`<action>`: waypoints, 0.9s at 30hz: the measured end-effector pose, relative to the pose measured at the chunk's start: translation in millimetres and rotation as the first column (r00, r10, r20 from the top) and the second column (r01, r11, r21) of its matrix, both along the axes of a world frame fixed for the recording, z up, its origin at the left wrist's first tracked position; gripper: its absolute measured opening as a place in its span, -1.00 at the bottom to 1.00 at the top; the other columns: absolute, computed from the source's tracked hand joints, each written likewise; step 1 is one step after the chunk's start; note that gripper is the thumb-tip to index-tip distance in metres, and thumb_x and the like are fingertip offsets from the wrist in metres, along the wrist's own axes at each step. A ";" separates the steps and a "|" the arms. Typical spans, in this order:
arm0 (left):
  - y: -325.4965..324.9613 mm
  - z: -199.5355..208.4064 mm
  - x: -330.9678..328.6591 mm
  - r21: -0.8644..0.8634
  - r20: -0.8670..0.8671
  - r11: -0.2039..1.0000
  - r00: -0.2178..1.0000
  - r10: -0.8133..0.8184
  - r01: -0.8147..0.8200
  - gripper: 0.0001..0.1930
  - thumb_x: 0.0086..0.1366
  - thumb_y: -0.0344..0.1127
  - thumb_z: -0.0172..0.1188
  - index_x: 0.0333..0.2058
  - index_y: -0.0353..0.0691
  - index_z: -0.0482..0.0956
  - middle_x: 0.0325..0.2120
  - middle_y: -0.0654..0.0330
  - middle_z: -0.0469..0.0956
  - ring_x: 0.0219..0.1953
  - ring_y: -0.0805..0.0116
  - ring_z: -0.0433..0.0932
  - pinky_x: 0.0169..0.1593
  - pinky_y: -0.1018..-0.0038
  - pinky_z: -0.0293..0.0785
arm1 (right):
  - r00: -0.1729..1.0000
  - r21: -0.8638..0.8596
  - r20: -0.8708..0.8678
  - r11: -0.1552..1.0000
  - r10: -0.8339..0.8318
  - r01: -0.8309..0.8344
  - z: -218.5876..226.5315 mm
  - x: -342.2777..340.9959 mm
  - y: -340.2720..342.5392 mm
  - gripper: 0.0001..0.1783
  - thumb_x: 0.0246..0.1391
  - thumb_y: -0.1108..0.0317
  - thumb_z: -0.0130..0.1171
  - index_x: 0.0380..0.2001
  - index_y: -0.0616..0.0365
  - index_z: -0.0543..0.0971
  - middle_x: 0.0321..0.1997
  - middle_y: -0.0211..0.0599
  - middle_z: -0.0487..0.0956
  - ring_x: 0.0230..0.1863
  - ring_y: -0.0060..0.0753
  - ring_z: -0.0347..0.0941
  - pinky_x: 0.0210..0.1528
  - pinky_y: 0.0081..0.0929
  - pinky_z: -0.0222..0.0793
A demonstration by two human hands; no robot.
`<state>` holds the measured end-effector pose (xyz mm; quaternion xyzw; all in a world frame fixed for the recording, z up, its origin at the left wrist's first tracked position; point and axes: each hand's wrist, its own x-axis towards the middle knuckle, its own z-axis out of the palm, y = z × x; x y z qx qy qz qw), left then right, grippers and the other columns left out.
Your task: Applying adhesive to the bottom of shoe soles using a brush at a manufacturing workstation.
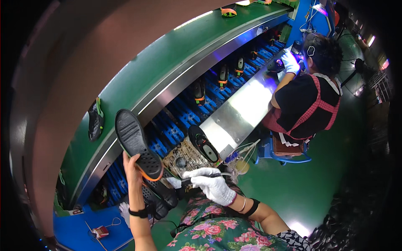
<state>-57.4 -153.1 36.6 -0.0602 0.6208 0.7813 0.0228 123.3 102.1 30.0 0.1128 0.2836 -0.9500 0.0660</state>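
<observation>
My left hand, bare, grips a black shoe sole by its side near the orange-edged end. The sole is tilted up, with a ribbed part and a part full of small holes facing me. My right hand, in a white glove, is closed round a thin dark-handled brush. Its pale tip points toward the sole, apart from it. Below the held sole lie several more black soles, partly covered by my left arm and the sole. A black shoe rests just beyond my right hand.
A smeared board carries a small dark round pot. Blue conveyor slats bear several shoes beside a green belt. A co-worker sits at the right beyond a metal ledge. A blue table stands lower left.
</observation>
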 end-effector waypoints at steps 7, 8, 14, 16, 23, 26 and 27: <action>17.6 -59.8 46.8 0.353 0.352 0.935 0.925 -0.140 0.007 -0.57 -0.04 -0.45 0.03 -0.10 -0.35 0.50 -0.21 0.02 0.63 -0.20 0.07 0.67 -0.06 0.16 0.66 | 0.978 0.111 -0.179 0.986 -0.104 0.125 47.7 1.1 5.2 -0.73 0.17 0.59 0.22 -0.05 0.37 0.68 0.04 -0.03 0.69 -0.01 -0.33 0.66 -0.05 -0.50 0.60; 42.6 -22.8 63.3 0.562 0.179 0.771 0.866 -0.467 0.299 -0.53 -0.05 -0.47 0.03 -0.08 -0.38 0.50 -0.13 -0.01 0.63 -0.15 0.04 0.66 -0.02 0.14 0.63 | 0.961 0.134 -0.248 0.978 -0.123 0.159 50.6 -4.3 2.8 -0.72 0.16 0.59 0.23 -0.05 0.39 0.68 0.04 -0.02 0.70 -0.01 -0.32 0.66 -0.03 -0.48 0.59; 19.5 -75.1 106.6 0.819 0.084 0.538 0.887 -0.455 0.199 -0.33 0.10 -0.33 0.21 0.26 -0.18 0.43 0.13 0.04 0.57 0.15 -0.02 0.57 0.30 0.08 0.46 | 0.949 0.543 -0.304 0.804 -0.081 0.242 77.9 -25.7 -16.9 -0.79 0.05 0.64 0.34 -0.19 0.36 0.71 0.01 -0.02 0.71 0.02 -0.26 0.65 0.12 -0.34 0.55; 32.5 -54.7 108.0 0.858 -0.020 0.445 0.883 -0.469 0.256 -0.35 0.25 -0.16 0.25 0.31 -0.15 0.40 0.18 0.07 0.54 0.18 -0.02 0.55 0.33 0.08 0.43 | 0.941 0.553 -0.326 0.790 -0.085 0.263 79.1 -30.3 -17.3 -0.79 0.04 0.65 0.35 -0.20 0.35 0.71 0.00 -0.02 0.71 0.02 -0.27 0.66 0.12 -0.34 0.55; 61.9 -3.6 99.1 0.579 0.493 0.800 0.850 -0.188 -0.159 -0.16 0.39 0.48 -0.10 0.38 -0.05 0.33 0.31 0.22 0.43 0.33 0.19 0.38 0.43 0.17 0.22 | 0.838 0.722 -0.544 0.531 0.039 0.443 78.6 -43.7 -19.2 -0.90 0.00 0.61 0.40 -0.35 0.28 0.72 -0.16 -0.06 0.74 -0.14 -0.27 0.70 -0.04 -0.36 0.60; 66.1 -1.3 93.7 0.780 0.288 0.626 0.885 -0.365 0.005 -0.16 0.40 0.50 -0.17 0.38 -0.02 0.33 0.30 0.19 0.43 0.30 0.11 0.42 0.40 0.14 0.28 | 0.718 0.693 -0.693 0.325 0.057 0.643 76.1 -52.3 -17.7 -0.82 0.00 0.58 0.38 -0.26 0.24 0.72 -0.11 -0.07 0.73 -0.10 -0.21 0.68 -0.03 -0.33 0.58; 63.4 -6.9 93.9 0.831 0.254 0.556 0.888 -0.384 0.003 -0.16 0.41 0.50 -0.20 0.38 -0.01 0.32 0.30 0.18 0.43 0.29 0.09 0.43 0.39 0.13 0.30 | 0.712 0.706 -0.694 0.292 0.107 0.645 73.5 -51.9 -18.3 -0.80 0.01 0.57 0.37 -0.23 0.24 0.71 -0.09 -0.07 0.73 -0.08 -0.20 0.67 -0.01 -0.32 0.56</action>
